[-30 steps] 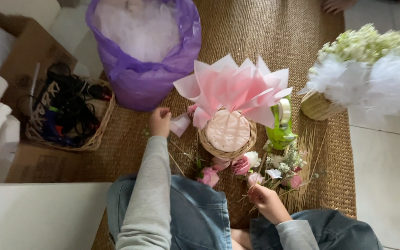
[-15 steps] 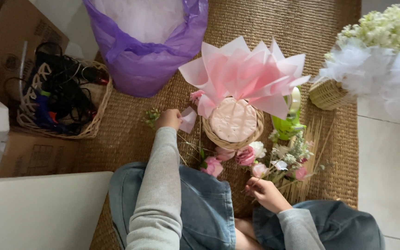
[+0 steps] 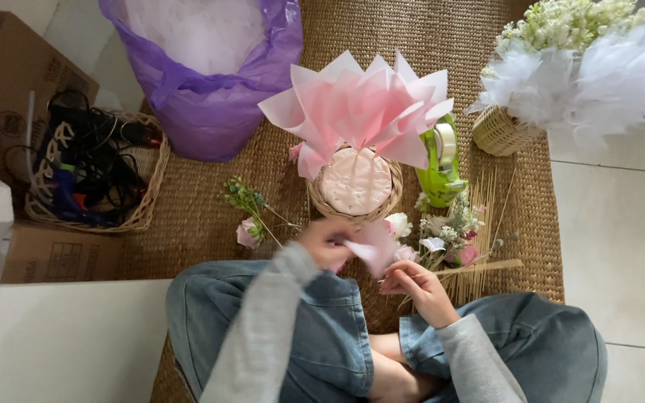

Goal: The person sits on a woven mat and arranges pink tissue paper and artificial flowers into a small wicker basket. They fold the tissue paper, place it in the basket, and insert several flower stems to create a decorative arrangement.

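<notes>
Left hand (image 3: 328, 242) pulled back, pink paper (image 3: 373, 250) now pinched, right hand (image 3: 419, 287) steady

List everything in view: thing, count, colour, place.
woven mat: one, tan, floor
small basket: one, wicker, mat centre
pink paper fan: one, behind small basket
pink paper piece: one, in left hand
loose flowers: several, pink and white, right of basket
purple bag: one, top left
cable basket: one, wicker, left
white bouquet: one, top right
left hand: holds paper
right hand: beside paper
</notes>
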